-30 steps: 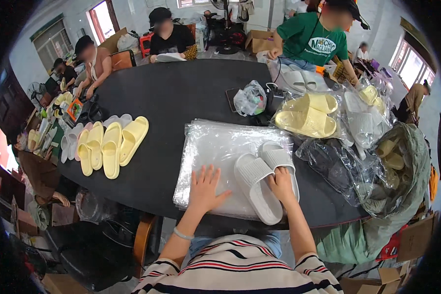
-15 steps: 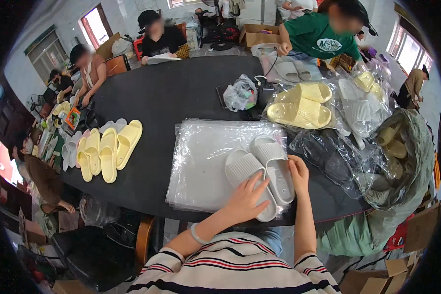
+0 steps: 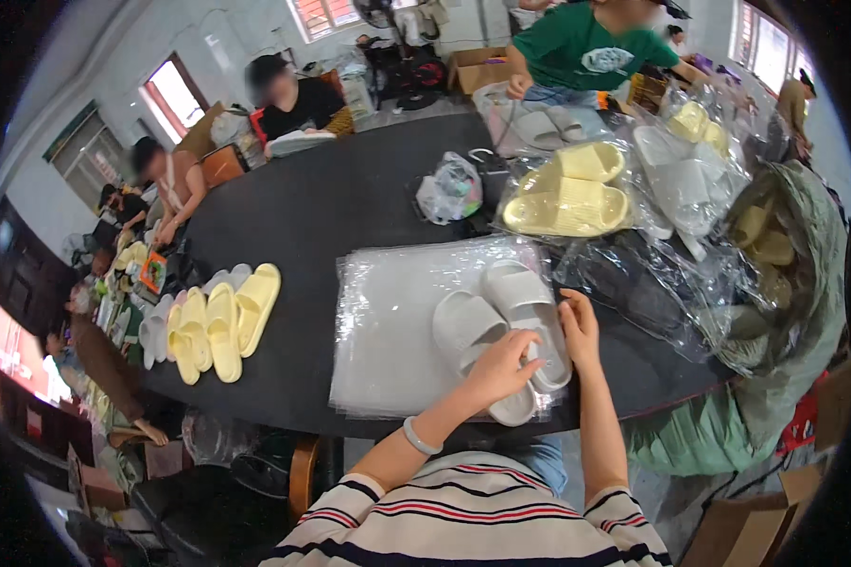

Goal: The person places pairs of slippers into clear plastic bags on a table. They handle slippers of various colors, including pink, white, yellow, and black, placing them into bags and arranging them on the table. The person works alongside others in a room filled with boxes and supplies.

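Handling pale slippers (image 3: 492,321): our left hand (image 3: 504,365) and right hand (image 3: 580,331) curl loosely, grip unclear.
Clear bags (image 3: 388,326): our pushing sideways could skid them.

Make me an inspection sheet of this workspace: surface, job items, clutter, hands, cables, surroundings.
Surface: black table, curved edge.
Job items: pair of light grey slippers, straps up, side by side on a stack of clear plastic sheets.
Clutter: yellow slippers at left; bagged yellow slippers, small plastic bag and large grey-green sack toward the right.
Hands: left hand over the slippers, contact unclear; right hand at the right slipper's outer edge.
Cables: none distinguishable with certainty.
Surroundings: other people, including one in a green shirt; open cardboard box at lower right.
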A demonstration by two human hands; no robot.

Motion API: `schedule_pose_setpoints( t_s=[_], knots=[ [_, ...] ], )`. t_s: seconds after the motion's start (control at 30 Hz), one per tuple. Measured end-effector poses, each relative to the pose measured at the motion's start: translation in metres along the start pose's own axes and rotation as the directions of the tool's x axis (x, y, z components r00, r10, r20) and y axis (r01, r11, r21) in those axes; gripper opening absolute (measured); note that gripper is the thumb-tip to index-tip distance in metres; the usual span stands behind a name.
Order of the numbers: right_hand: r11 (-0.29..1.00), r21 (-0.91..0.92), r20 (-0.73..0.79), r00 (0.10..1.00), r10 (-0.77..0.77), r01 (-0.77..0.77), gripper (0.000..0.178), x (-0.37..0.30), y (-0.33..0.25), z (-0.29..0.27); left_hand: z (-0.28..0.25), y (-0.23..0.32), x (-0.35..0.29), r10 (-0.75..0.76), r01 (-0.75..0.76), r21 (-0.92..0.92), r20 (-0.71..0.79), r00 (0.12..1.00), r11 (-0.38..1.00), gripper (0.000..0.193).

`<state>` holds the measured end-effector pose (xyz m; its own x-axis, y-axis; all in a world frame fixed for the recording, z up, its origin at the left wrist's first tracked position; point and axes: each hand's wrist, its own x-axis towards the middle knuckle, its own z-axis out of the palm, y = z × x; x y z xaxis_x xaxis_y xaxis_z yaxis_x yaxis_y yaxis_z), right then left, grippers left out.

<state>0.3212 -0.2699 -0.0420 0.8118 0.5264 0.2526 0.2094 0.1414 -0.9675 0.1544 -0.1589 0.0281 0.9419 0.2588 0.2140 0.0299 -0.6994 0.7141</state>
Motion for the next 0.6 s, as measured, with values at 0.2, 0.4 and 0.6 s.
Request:
schedule_pose_setpoints(
  t_s=[0.2, 0.4, 0.6],
  knots=[
    [0.993, -0.046, -0.008, 0.994, 0.111, -0.112, 0.028, 0.001, 0.004, -0.005, -0.022, -0.006, 0.014, 0.042, -0.033, 0.080, -0.113, 0.993, 0.996, 0.032],
    [0.998, -0.031, 0.072, 0.996, 0.048, -0.046, 0.030, 0.004, 0.019, -0.007, 0.018, -0.014, 0.009, -0.003, -0.047, 0.469, 0.105, 0.994, 0.882, 0.025],
    [0.997, -0.074, 0.057, 0.998, 0.029, -0.024, 0.032, 0.005, 0.022, -0.008, 0.020, -0.023, 0.009, 0.060, -0.058, 0.091, -0.025, 0.998, 0.994, 0.018]
  ],
)
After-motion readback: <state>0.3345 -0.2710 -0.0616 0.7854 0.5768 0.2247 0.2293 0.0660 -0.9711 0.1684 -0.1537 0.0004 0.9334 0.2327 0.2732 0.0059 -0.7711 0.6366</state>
